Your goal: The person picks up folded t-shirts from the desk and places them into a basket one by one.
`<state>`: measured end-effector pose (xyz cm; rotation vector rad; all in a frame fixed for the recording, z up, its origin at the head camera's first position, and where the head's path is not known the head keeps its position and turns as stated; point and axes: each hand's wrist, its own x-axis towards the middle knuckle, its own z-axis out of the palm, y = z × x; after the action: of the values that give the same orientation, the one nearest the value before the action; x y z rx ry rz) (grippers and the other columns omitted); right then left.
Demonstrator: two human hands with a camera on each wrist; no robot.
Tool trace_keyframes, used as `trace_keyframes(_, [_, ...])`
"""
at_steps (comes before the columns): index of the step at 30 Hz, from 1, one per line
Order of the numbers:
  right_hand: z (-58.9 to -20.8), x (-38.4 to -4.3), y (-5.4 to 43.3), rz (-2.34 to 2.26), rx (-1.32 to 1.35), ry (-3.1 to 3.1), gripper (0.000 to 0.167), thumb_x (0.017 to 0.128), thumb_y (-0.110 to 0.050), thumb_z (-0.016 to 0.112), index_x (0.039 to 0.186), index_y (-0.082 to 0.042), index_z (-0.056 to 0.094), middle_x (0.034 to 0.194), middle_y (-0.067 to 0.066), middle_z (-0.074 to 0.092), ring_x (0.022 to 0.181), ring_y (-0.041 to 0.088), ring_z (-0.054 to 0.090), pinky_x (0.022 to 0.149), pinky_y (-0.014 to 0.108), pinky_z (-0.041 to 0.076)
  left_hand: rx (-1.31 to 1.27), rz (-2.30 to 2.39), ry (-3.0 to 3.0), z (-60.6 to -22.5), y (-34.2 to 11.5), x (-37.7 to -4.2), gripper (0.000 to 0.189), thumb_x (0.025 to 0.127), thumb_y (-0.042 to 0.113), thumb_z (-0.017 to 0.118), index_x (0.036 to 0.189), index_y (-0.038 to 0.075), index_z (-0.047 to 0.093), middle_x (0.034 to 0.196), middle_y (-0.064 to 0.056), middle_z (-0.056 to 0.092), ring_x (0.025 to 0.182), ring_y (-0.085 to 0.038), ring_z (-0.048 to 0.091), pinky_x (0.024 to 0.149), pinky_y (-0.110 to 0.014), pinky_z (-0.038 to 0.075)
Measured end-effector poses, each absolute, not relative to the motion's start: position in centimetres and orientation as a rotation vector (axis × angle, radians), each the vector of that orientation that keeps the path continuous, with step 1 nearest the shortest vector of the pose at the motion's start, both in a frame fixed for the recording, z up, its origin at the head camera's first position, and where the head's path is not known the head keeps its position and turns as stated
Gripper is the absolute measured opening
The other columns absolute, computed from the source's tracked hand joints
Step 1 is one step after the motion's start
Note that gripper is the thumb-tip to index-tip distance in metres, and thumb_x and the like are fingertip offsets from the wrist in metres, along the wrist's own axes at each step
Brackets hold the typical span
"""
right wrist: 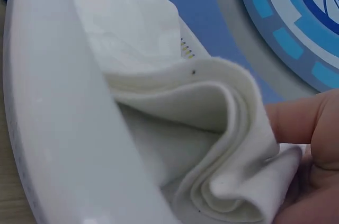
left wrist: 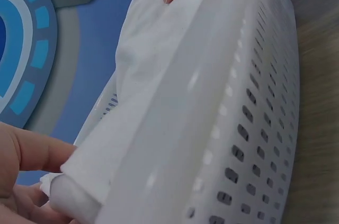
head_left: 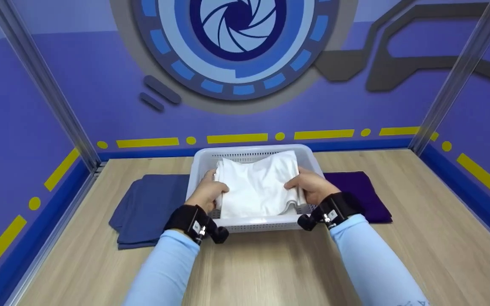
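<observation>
A folded white cloth [head_left: 257, 185], apparently a garment, lies in the mouth of a white plastic basket [head_left: 253, 221] with perforated walls. My left hand [head_left: 207, 191] grips its left edge, thumb on top and fingers beneath. On the opposite side my right hand [head_left: 313, 185] holds the right edge the same way. The right wrist view shows several soft layers of the cloth [right wrist: 233, 144] curling beside my right hand [right wrist: 312, 155]. In the left wrist view a folded corner sits between the thumb and fingers of my left hand [left wrist: 32, 176]. The basket's floor is mostly hidden.
Folded blue-grey fabric [head_left: 153, 212] lies left of the basket, partly behind it. Folded dark purple fabric [head_left: 362, 197] lies on the right. Both rest on a wooden table [head_left: 266, 272], with a patterned blue wall [head_left: 87, 85] behind and at the sides.
</observation>
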<state>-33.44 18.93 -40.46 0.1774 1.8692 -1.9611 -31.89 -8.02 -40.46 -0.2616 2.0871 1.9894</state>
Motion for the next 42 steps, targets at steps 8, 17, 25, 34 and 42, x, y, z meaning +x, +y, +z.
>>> trace_keyframes(8, [-41.8, -33.6, 18.6, -1.91, 0.185, 1.892, 0.08, 0.087, 0.016, 0.047, 0.159, -0.004, 0.019, 0.122, 0.016, 0.052, 0.096, 0.023, 0.061, 0.079, 0.032, 0.056, -0.253, 1.791, 2.216, -40.9, -8.0, -32.1, 0.09, 0.085, -0.021, 0.043, 0.163, 0.01, 0.013, 0.166, -0.021, 0.012, 0.104, -0.03, 0.048, 0.057, -0.024, 0.035])
trace_keyframes(17, [-42.0, -33.7, 18.3, -1.819, 0.116, 2.022, 0.074, 0.085, 0.017, 0.043, 0.155, 0.0, 0.026, 0.123, 0.018, 0.052, 0.1, 0.028, 0.059, 0.086, 0.04, 0.054, -0.214, 1.505, 2.367, -41.5, -8.3, -32.2, 0.094, 0.081, -0.023, 0.039, 0.164, 0.011, 0.009, 0.164, -0.024, 0.018, 0.087, -0.026, 0.051, 0.046, -0.023, 0.024])
trace_keyframes(25, [-41.8, -33.5, 18.5, -1.818, 0.143, 2.058, 0.093, 0.086, 0.017, 0.042, 0.164, -0.014, 0.002, 0.16, 0.023, 0.022, 0.127, 0.034, 0.042, 0.095, 0.044, 0.047, -0.069, 1.418, 2.494, -41.9, -7.9, -32.4, 0.093, 0.078, -0.025, 0.033, 0.162, 0.012, 0.018, 0.156, -0.025, 0.038, 0.076, -0.022, 0.044, 0.046, -0.022, 0.028])
trace_keyframes(34, [-41.9, -33.8, 18.5, -1.725, 0.152, 2.088, 0.072, 0.096, 0.003, 0.048, 0.162, -0.01, 0.022, 0.17, 0.013, 0.007, 0.15, 0.035, 0.018, 0.116, 0.048, 0.033, 0.03, 1.267, 2.526, -42.1, -8.2, -32.1, 0.072, 0.083, -0.021, 0.033, 0.151, -0.001, 0.044, 0.155, -0.021, 0.041, 0.117, -0.035, 0.047, 0.05, -0.023, 0.026])
trace_keyframes(42, [-42.2, -33.8, 18.4, -1.623, 0.22, 2.147, 0.071, 0.097, -0.006, 0.052, 0.159, 0.005, 0.018, 0.168, 0.019, 0.011, 0.154, 0.034, -0.001, 0.125, 0.051, 0.004, 0.055, 1.098, 2.637, -43.5, -8.2, -33.3, 0.06, 0.086, -0.006, 0.038, 0.145, -0.012, 0.045, 0.149, -0.026, 0.046, 0.116, -0.034, 0.053, 0.091, -0.03, 0.049])
